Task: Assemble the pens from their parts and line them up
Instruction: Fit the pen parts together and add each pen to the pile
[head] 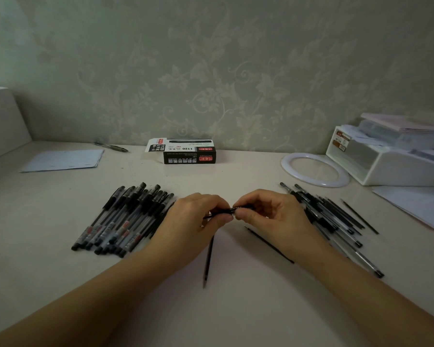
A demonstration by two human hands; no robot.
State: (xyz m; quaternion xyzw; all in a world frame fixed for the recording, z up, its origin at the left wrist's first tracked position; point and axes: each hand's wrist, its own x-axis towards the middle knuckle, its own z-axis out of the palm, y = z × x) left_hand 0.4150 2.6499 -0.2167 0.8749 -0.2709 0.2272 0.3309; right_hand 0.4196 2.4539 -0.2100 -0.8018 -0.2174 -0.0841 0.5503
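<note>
My left hand [193,221] and my right hand [271,211] meet above the middle of the table, both pinching one black pen piece [229,211] held level between them. A thin refill [208,261] hangs or lies below my left hand, its upper end hidden by the hand. Another refill [268,244] lies on the table under my right wrist. Several capped pens [125,219] lie side by side at the left. A loose heap of pen parts [328,216] lies at the right.
A black-and-white pen box [186,152] stands at the back centre. A white ring [315,169] and a white organiser [391,156] are back right, with papers [416,206] beside them. A sheet [65,160] and a lone pen [110,147] lie back left.
</note>
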